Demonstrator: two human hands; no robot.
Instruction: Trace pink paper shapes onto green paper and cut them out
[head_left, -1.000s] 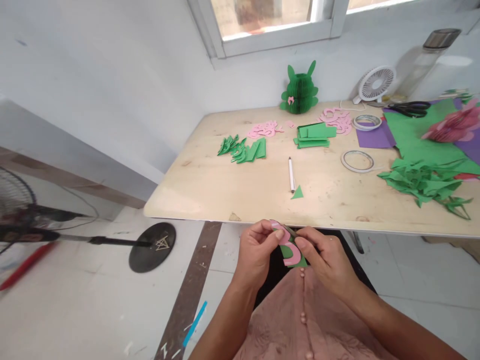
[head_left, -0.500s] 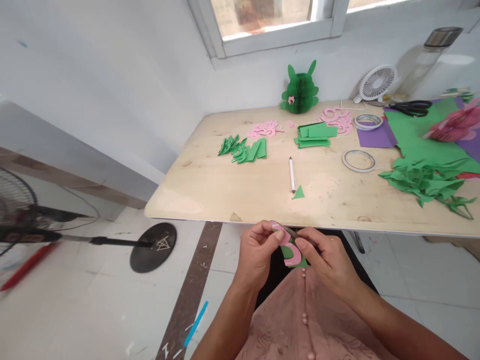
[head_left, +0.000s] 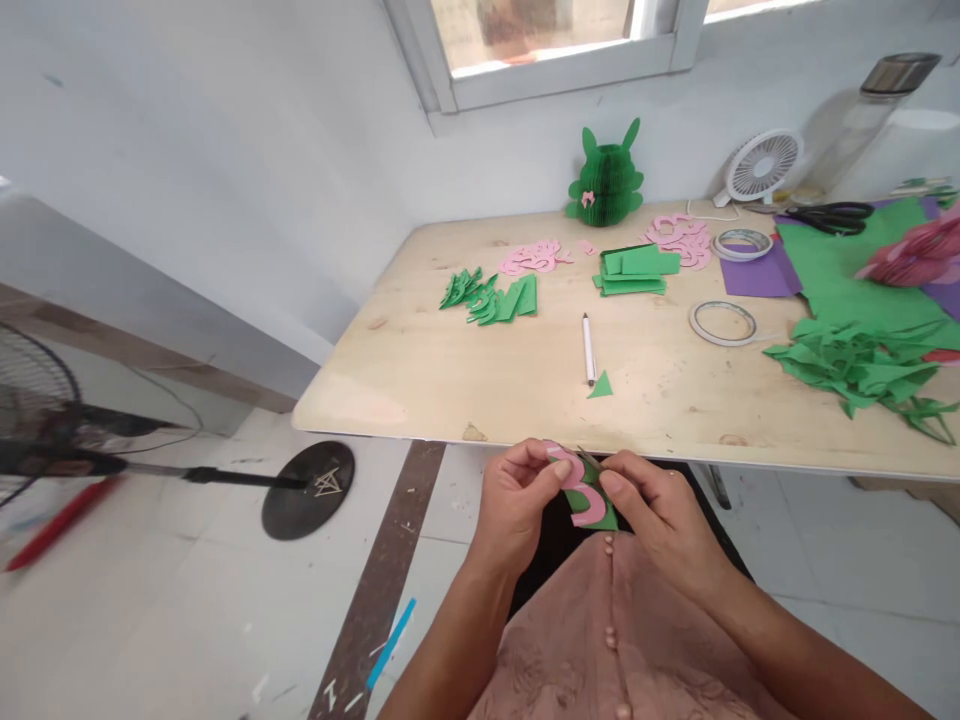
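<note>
Above my lap, at the table's front edge, my left hand (head_left: pixel 521 495) pinches a curved pink paper cutout (head_left: pixel 589 508) laid over a piece of green paper (head_left: pixel 609 518). Thumb on top, it grips both sheets together at their upper left. My right hand (head_left: pixel 656 510) is closed around small scissors (head_left: pixel 589 459); only the thin dark blades show, and the handles are hidden in the fingers. The blades lie along the right side of the green paper, beside the pink outline.
On the table (head_left: pixel 450 370) lie a white pen (head_left: pixel 589 350), green scraps (head_left: pixel 862 360), pink cutouts (head_left: pixel 536 257), stacked green strips (head_left: pixel 637 270), tape rolls (head_left: pixel 724 323) and black scissors (head_left: pixel 832 217). A green paper figure (head_left: pixel 607 185) and small fan (head_left: pixel 763 167) stand at the back.
The scissor blades have swung slightly outward from the pink cutout and show more clearly. My left hand keeps its pinch on the papers. The whole view has shifted a little.
</note>
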